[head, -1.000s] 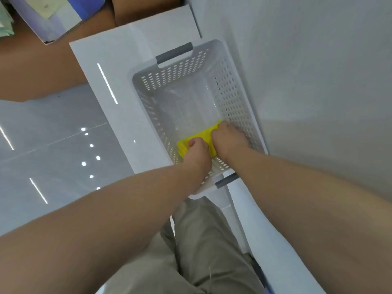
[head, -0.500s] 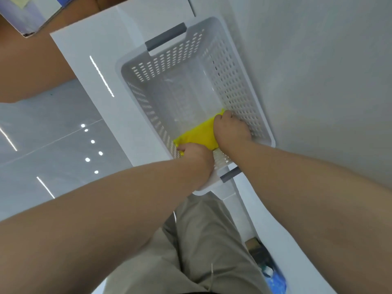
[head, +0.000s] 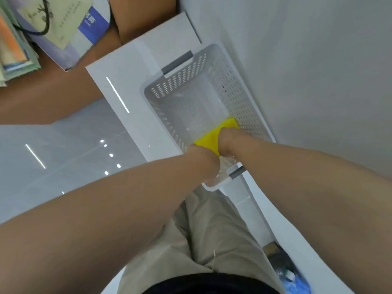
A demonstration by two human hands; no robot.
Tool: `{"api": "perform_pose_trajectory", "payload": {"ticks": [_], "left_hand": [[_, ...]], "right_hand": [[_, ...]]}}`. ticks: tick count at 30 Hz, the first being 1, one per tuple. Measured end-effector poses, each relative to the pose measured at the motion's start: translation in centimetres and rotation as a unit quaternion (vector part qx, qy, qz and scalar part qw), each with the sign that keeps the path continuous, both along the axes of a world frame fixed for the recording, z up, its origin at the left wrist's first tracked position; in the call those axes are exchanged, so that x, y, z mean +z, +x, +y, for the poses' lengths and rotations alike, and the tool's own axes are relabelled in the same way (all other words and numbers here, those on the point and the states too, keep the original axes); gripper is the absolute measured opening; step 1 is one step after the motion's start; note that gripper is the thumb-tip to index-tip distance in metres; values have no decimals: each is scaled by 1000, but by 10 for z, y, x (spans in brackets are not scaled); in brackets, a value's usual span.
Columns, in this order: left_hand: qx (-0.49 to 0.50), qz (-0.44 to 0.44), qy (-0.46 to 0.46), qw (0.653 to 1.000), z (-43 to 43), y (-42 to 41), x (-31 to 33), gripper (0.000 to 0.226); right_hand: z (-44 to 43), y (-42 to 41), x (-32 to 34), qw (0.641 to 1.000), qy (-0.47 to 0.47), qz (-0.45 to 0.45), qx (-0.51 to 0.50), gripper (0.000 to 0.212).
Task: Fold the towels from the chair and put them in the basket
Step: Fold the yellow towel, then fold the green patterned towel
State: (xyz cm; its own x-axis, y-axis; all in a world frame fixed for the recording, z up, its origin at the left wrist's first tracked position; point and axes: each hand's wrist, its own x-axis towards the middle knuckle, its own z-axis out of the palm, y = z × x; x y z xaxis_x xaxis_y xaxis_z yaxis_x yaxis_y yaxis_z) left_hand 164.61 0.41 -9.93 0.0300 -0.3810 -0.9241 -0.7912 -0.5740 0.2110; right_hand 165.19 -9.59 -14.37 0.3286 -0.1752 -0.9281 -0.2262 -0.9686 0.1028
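In the head view both grips reach into the near end of the basket. The left grip is on the near left corner of the towel and the right grip on its right edge; their fingers are hidden, so I cannot tell whether they pinch the towel or only press it. The yellow towel lies flat on the basket floor under and between the grips, and the basket stands on a white desk whose bare top runs left of the left grip.
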Motion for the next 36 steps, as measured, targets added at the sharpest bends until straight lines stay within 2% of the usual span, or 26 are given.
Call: {"api": "perform_pose_trajectory", "payload": {"ticks": [2,3,5,6,7,10,12,14,16,19,22,25,30,33,36], "left_hand": [[33,-11,-22,999,10,6,41,8],[45,-20,-30,998,17,9,61,11],[51,-39,-44,997,31,9,100,3],[52,-52,-55,996,39,7,115,2],[52,-66,-68,994,47,4,126,4],[46,-90,-112,989,70,-1,149,36],[14,-110,-156,982,82,-7,161,43],[-31,-134,-215,967,90,-16,173,44],[-61,-147,-280,947,96,-30,185,42],[-104,-134,-328,929,101,-62,206,36],[-163,-107,-355,914,103,-116,232,32],[-233,-68,-371,897,105,-184,249,30],[-355,26,-407,841,130,-354,260,32],[-381,84,-415,822,160,-471,256,29],[-355,134,-413,828,200,-591,250,23]], "right_hand": [[4,0,40,999,-1,4,38,6],[7,-1,61,999,4,-14,33,10],[15,-8,106,998,10,-68,8,23],[19,-13,128,996,15,-91,-11,23],[22,-20,146,993,21,-108,-31,18],[33,-50,188,979,27,-157,-128,14],[42,-79,206,955,26,-191,-226,15],[54,-113,222,914,27,-244,-322,12],[71,-152,235,862,20,-290,-415,24],[111,-217,259,746,12,-369,-555,32],[154,-297,275,661,-16,-402,-633,29],[192,-375,281,612,-54,-402,-679,29],[273,-542,280,520,-140,-397,-743,31],[331,-647,278,477,-177,-387,-769,30],[395,-764,279,453,-200,-357,-792,31]]}}
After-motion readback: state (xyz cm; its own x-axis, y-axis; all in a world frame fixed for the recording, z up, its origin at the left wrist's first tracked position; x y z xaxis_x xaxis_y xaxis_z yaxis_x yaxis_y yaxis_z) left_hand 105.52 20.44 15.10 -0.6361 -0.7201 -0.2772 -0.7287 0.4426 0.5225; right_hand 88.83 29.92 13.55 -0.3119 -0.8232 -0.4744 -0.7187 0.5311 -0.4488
